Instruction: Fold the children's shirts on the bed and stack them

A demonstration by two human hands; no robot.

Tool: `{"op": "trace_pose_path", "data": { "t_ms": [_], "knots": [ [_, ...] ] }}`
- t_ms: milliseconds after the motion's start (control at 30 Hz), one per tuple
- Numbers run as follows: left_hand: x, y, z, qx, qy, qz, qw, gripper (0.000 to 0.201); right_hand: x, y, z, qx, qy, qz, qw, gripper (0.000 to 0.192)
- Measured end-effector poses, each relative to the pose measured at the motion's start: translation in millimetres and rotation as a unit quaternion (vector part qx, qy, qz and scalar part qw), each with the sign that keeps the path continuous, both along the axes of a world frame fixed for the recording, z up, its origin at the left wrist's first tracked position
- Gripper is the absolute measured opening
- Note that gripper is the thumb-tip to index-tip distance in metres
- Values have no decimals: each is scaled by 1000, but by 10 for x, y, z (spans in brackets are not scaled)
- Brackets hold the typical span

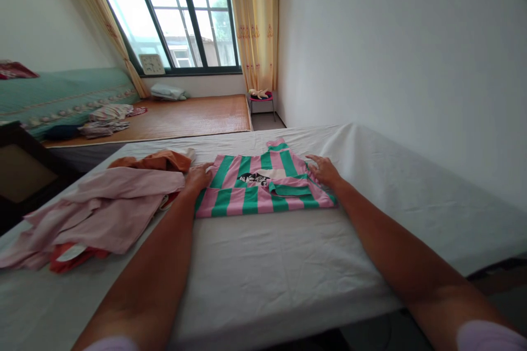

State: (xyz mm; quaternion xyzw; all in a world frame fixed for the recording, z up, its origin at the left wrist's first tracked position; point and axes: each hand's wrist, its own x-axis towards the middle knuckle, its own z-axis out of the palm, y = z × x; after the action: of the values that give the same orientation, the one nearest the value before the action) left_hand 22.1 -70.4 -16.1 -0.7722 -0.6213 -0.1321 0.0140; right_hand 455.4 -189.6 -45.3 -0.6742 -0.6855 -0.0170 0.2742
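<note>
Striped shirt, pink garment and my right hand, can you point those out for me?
Striped shirt [264,199]: head view, on the stripes of its near part.
Pink garment [107,205]: head view, on the middle of its upper surface.
Right hand [325,171]: head view, on the back of the hand.

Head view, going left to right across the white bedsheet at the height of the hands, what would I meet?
Pink clothing, left hand, pink-and-green striped shirt, right hand.
</note>
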Motion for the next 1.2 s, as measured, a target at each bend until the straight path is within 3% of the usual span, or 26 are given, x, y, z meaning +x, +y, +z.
{"op": "trace_pose_path", "data": {
  "t_ms": [100, 167, 333, 533, 700, 867, 967, 1067, 1200],
  "knots": [
    [-14, 16, -33, -10, -21, -33, 999, 41, -46, 21, -29, -33, 12, -78, 996, 52],
    [2, 22, -35, -15, -47, -32, 998, 39, -66, 21, -15, -47, 16, -92, 995, 54],
    [-96, 40, -42, -23, -84, 45, 995, 36, -33, 11, 50, -61, 49, -72, 994, 33],
    [-109, 43, -82, 65, -70, 3, 995, 40, -17, -1, 23, -44, 50, -59, 996, 30],
    [-47, 221, -7, 2, -43, -15, 999, 43, -59, 81, 151, -113, -16, -26, 993, 35],
    [25, 589, 78, -13, 2, -56, 998, 44, -165, 437, 507, -138, -60, 13, 989, 36],
    [66, 782, 51, -25, 22, -81, 996, 43, -241, 749, 642, -149, -6, -21, 989, 41],
    [97, 904, -19, -36, 36, -109, 993, 43, -303, 1066, 633, -162, 45, -62, 984, 44],
    [81, 1017, -39, -43, 54, -128, 989, 38, -358, 1431, 484, -177, 86, -92, 976, 46]
  ]
}}
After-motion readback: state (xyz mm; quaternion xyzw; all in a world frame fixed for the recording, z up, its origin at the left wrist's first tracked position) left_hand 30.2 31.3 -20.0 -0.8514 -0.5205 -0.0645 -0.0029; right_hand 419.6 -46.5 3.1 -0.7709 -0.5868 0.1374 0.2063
